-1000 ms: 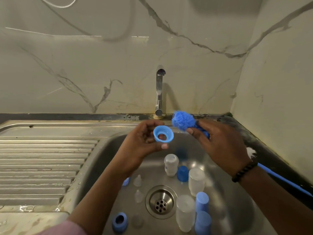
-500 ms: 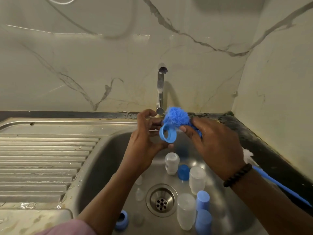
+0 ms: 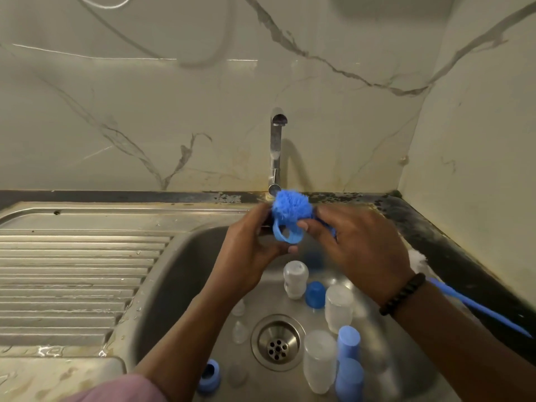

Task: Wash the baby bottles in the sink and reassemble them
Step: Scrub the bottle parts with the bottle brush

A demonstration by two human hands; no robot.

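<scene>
Head view: left hand [image 3: 249, 245] grips blue ring [image 3: 285, 234], brush [image 3: 291, 207] touching.

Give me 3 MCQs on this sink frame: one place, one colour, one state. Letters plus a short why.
1. Where is the blue ring?
A. In the left hand, over the sink
B. On the draining board
C. On the drain

2. What colour is the brush head?
A. White
B. Blue
C. Green

3. What is the tap doing?
A. Running hard
B. Dripping into a bottle
C. No water visible

Answers:
1. A: the left hand holds the blue ring above the sink.
2. B: the brush, gripped by the right hand, has a fluffy blue head pressed against the ring.
3. C: no stream shows below the tap.
</scene>
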